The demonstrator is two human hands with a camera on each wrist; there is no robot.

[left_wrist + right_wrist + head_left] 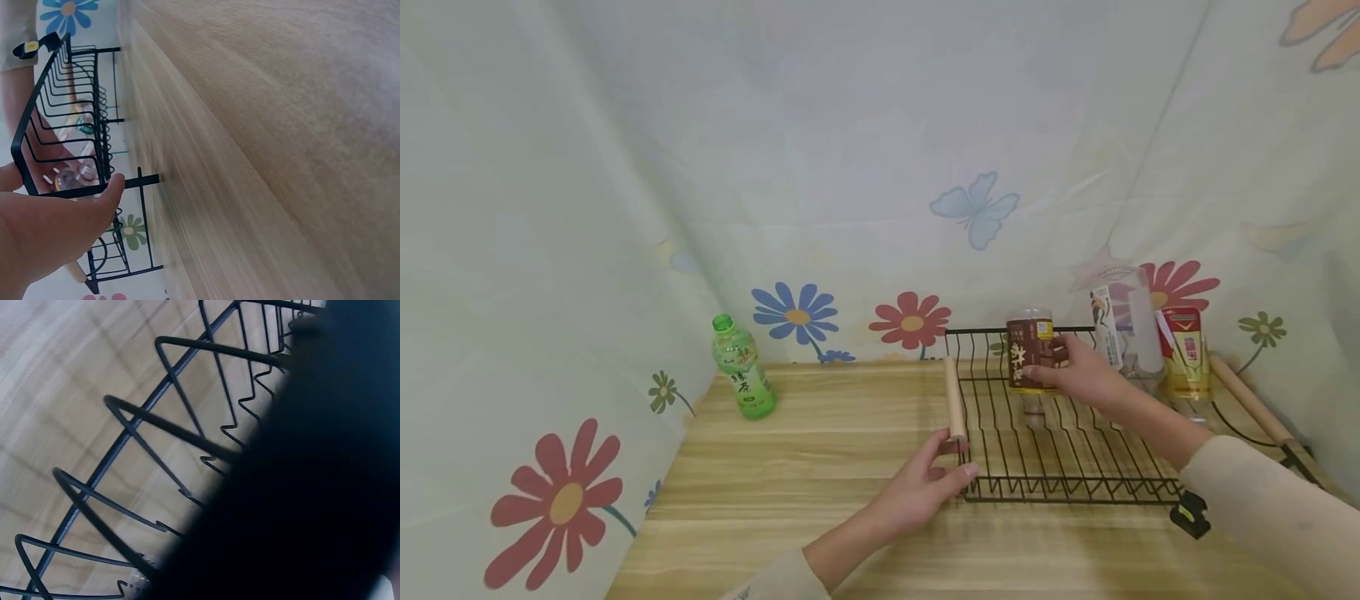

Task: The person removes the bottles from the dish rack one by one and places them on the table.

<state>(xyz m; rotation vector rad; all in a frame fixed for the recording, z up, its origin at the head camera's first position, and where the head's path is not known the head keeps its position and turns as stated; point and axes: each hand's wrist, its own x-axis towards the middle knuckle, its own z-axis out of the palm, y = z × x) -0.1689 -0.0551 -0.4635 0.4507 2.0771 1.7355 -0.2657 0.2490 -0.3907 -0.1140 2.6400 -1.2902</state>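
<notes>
With our right hand (1078, 367) we pinch the brown-labelled bottle (1028, 354) between thumb and fingers, over the left part of the black wire rack (1075, 502). The bottle looks neck-down, its clear, narrow end pointing at the wires; whether that end touches them we cannot tell. Our left hand (917, 483) grips the rack's left end, just below the wooden handle (955, 400), and the left wrist view shows our thumb lying along the frame.

To place this bottle well, we judge it best to lower it straight, steering the neck into a gap between wires rather than onto one. The grip on the label is sensible, since it leaves the neck free; we should loosen our fingers only once the wires bear the weight. An empty-looking bottle may tip easily, so a steady left hand on the frame matters.

We also need to mind our right forearm, which passes close to the clear container (1138, 333) and the yellow-and-red bottle (1191, 375) at the rack's right; a low sweep could knock either. The green bottle (745, 375) stands on the tabletop (820, 467), well apart to the left.
</notes>
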